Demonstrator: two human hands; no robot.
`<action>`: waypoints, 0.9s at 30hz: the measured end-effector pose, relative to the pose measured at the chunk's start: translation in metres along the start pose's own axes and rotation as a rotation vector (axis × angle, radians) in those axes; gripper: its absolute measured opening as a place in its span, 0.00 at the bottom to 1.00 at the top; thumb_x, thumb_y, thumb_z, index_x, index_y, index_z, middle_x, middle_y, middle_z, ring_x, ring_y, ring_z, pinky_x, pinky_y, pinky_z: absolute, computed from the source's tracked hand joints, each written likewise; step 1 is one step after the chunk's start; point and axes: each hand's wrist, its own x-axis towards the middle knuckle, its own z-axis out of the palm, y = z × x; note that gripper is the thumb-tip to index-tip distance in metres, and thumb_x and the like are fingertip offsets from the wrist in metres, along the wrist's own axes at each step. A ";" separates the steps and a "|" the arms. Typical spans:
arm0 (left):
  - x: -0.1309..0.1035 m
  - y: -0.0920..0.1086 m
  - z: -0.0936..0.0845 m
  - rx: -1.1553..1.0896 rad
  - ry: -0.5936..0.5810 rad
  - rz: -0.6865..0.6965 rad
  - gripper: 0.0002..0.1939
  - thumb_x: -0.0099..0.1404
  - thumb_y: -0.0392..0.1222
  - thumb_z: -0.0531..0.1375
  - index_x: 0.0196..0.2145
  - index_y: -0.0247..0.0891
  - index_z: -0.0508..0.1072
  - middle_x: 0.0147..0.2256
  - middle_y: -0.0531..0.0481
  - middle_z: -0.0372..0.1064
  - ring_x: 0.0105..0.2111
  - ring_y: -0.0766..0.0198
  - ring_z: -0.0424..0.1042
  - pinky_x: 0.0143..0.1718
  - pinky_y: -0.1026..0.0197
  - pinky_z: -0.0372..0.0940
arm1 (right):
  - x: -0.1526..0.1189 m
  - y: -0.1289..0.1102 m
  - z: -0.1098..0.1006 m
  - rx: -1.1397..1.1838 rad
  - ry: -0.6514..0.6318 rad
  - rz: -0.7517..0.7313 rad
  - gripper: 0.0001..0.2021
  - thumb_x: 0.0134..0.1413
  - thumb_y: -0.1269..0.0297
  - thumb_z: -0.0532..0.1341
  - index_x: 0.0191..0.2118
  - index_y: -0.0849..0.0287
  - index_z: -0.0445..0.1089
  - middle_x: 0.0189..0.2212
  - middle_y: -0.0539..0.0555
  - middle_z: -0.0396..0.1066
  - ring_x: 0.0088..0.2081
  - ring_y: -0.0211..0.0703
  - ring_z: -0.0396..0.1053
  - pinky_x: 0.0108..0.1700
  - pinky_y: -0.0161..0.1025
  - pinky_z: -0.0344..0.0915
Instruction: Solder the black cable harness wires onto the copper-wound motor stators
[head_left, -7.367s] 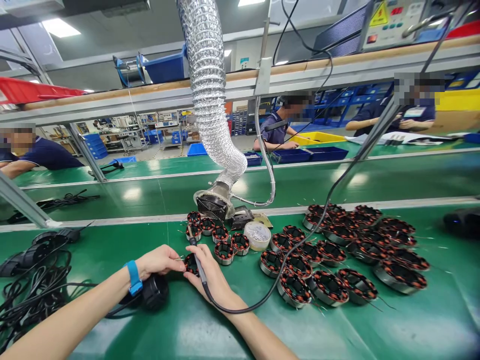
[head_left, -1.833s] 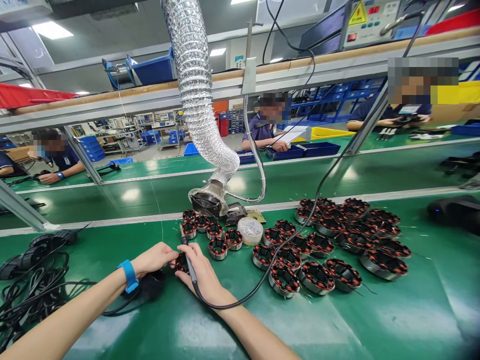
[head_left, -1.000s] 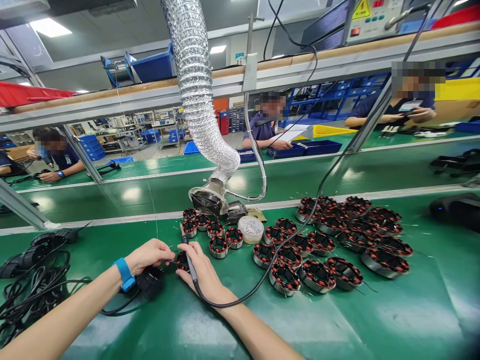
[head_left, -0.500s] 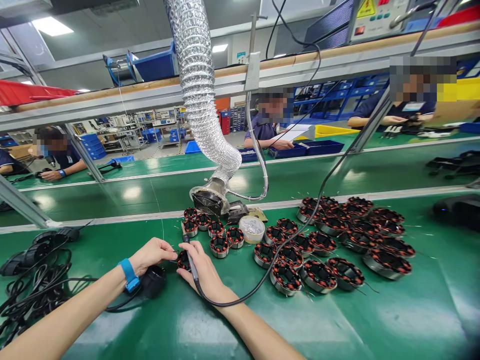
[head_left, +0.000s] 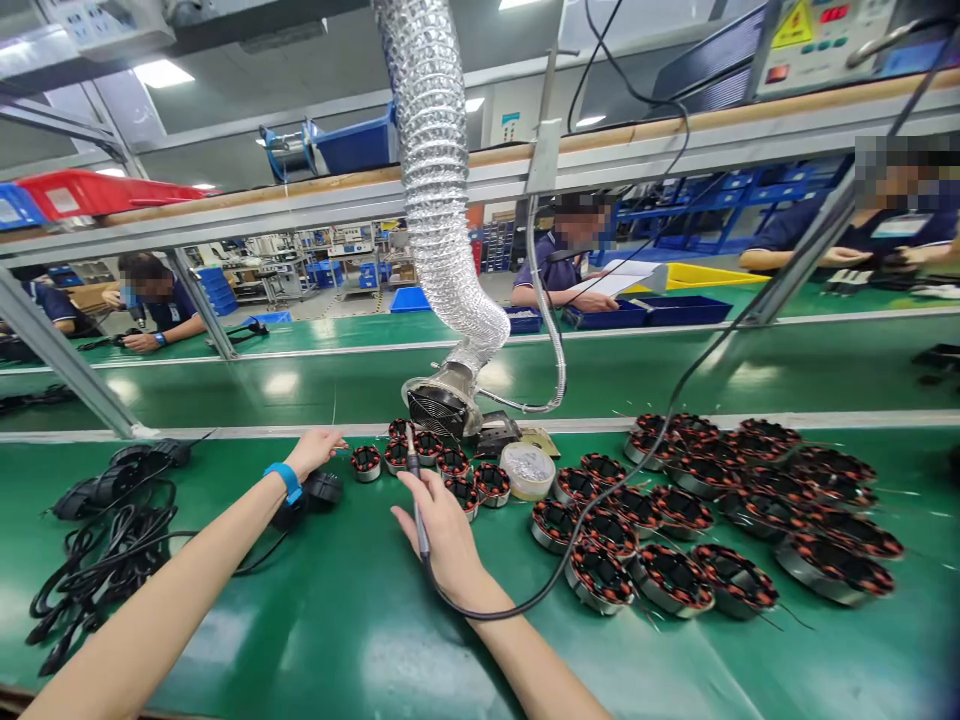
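Observation:
My left hand [head_left: 316, 452] is closed, its fingertips pinched together beside a small ring-shaped coil part [head_left: 366, 463] on the green table; whatever is between the fingers is too small to make out. In my right hand [head_left: 444, 530] is a soldering iron [head_left: 418, 500], held upright with its tip pointing away. A black cable runs from its lower end over my right wrist. Several more small coil rings [head_left: 493, 483] stand past my right hand, next to a round container of silvery material [head_left: 528, 470].
Many larger coil rings [head_left: 673, 580] cover the right side. Black plugs and coiled cables [head_left: 120, 560] lie at left. A fume fan [head_left: 442, 405] hangs from a silver duct [head_left: 435, 150] at the centre. Other people sit across the bench, behind metal rails.
Both hands have moved apart. The coil ring that was between them now stands beside the other small rings. My left hand has moved away from me, and the view has shifted.

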 end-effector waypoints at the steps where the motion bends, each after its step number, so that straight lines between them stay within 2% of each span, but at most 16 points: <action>1: 0.002 0.000 -0.007 0.013 0.049 0.017 0.34 0.52 0.70 0.55 0.31 0.30 0.73 0.24 0.47 0.69 0.22 0.66 0.59 0.24 0.63 0.50 | 0.001 0.002 -0.001 -0.041 0.025 0.001 0.23 0.58 0.71 0.61 0.58 0.54 0.60 0.50 0.62 0.63 0.44 0.52 0.71 0.44 0.48 0.71; 3: -0.001 0.000 -0.024 0.051 0.145 0.052 0.35 0.57 0.69 0.51 0.35 0.30 0.73 0.28 0.44 0.72 0.25 0.62 0.65 0.25 0.63 0.54 | 0.002 0.003 -0.004 -0.133 0.072 0.003 0.20 0.60 0.71 0.58 0.58 0.55 0.62 0.49 0.62 0.64 0.44 0.52 0.71 0.43 0.49 0.71; 6: -0.019 0.000 -0.053 0.150 0.234 0.095 0.33 0.62 0.66 0.46 0.38 0.33 0.74 0.23 0.47 0.70 0.24 0.60 0.67 0.27 0.62 0.56 | -0.001 0.003 -0.011 -0.291 0.086 0.005 0.18 0.61 0.71 0.57 0.56 0.59 0.64 0.48 0.64 0.65 0.41 0.53 0.70 0.40 0.48 0.71; 8: -0.037 -0.004 -0.071 0.369 0.251 0.148 0.31 0.65 0.63 0.44 0.33 0.36 0.75 0.22 0.47 0.70 0.25 0.57 0.69 0.29 0.60 0.57 | -0.006 0.003 -0.017 -0.372 0.070 -0.013 0.17 0.61 0.71 0.57 0.55 0.61 0.65 0.48 0.64 0.65 0.40 0.53 0.70 0.40 0.48 0.71; 10: -0.056 -0.013 -0.084 0.645 0.209 0.171 0.30 0.66 0.61 0.44 0.27 0.39 0.75 0.25 0.44 0.73 0.29 0.53 0.71 0.32 0.59 0.58 | -0.013 0.006 -0.021 -0.426 0.064 -0.050 0.16 0.61 0.71 0.56 0.54 0.62 0.65 0.48 0.65 0.65 0.41 0.54 0.69 0.41 0.49 0.71; 12: -0.071 -0.026 -0.090 0.788 0.102 0.147 0.28 0.65 0.62 0.47 0.27 0.39 0.76 0.30 0.42 0.75 0.33 0.50 0.73 0.34 0.58 0.59 | -0.019 0.012 -0.022 -0.460 0.064 -0.073 0.15 0.62 0.70 0.55 0.54 0.62 0.65 0.48 0.65 0.65 0.41 0.54 0.69 0.42 0.50 0.71; 13: -0.077 -0.034 -0.091 0.788 0.040 0.135 0.27 0.63 0.63 0.49 0.30 0.39 0.77 0.33 0.41 0.76 0.36 0.49 0.74 0.37 0.57 0.61 | -0.021 0.015 -0.022 -0.467 0.059 -0.072 0.15 0.63 0.69 0.54 0.54 0.62 0.65 0.47 0.65 0.65 0.41 0.54 0.69 0.41 0.50 0.71; 14: -0.082 -0.042 -0.090 0.758 -0.013 0.134 0.27 0.60 0.65 0.53 0.36 0.39 0.78 0.38 0.41 0.77 0.40 0.48 0.74 0.40 0.57 0.62 | -0.023 0.018 -0.021 -0.466 0.053 -0.063 0.15 0.63 0.69 0.54 0.54 0.62 0.64 0.47 0.65 0.65 0.40 0.54 0.69 0.40 0.49 0.71; 16: -0.087 -0.056 -0.087 0.648 -0.080 0.152 0.33 0.54 0.65 0.59 0.49 0.40 0.73 0.49 0.41 0.73 0.47 0.47 0.71 0.46 0.57 0.62 | -0.026 0.021 -0.019 -0.437 0.041 -0.038 0.15 0.63 0.68 0.53 0.54 0.61 0.63 0.47 0.65 0.65 0.40 0.53 0.70 0.39 0.48 0.72; 17: -0.089 -0.061 -0.084 0.593 -0.097 0.152 0.36 0.52 0.64 0.61 0.53 0.40 0.70 0.51 0.41 0.71 0.49 0.48 0.70 0.47 0.57 0.62 | -0.026 0.022 -0.018 -0.413 0.038 -0.029 0.15 0.63 0.68 0.53 0.54 0.61 0.63 0.47 0.65 0.64 0.40 0.53 0.70 0.39 0.48 0.72; 19: -0.091 -0.068 -0.079 0.526 -0.101 0.128 0.38 0.50 0.63 0.62 0.54 0.39 0.67 0.49 0.42 0.72 0.47 0.49 0.72 0.45 0.57 0.64 | -0.027 0.019 -0.017 -0.350 0.034 -0.018 0.15 0.62 0.69 0.53 0.54 0.61 0.62 0.46 0.64 0.64 0.40 0.53 0.70 0.39 0.48 0.72; 22: -0.095 -0.068 -0.078 0.572 0.021 0.052 0.35 0.50 0.64 0.61 0.50 0.40 0.68 0.42 0.44 0.75 0.40 0.50 0.74 0.38 0.58 0.64 | -0.032 0.010 -0.017 -0.220 0.000 -0.007 0.17 0.61 0.72 0.52 0.55 0.58 0.61 0.46 0.62 0.63 0.38 0.49 0.70 0.37 0.45 0.72; 27: -0.107 -0.050 -0.096 0.633 0.442 -0.119 0.37 0.54 0.71 0.54 0.50 0.40 0.65 0.39 0.40 0.74 0.37 0.43 0.74 0.33 0.55 0.64 | -0.048 -0.011 -0.029 0.019 -0.098 -0.064 0.20 0.61 0.77 0.49 0.56 0.54 0.59 0.48 0.59 0.62 0.40 0.42 0.71 0.40 0.38 0.71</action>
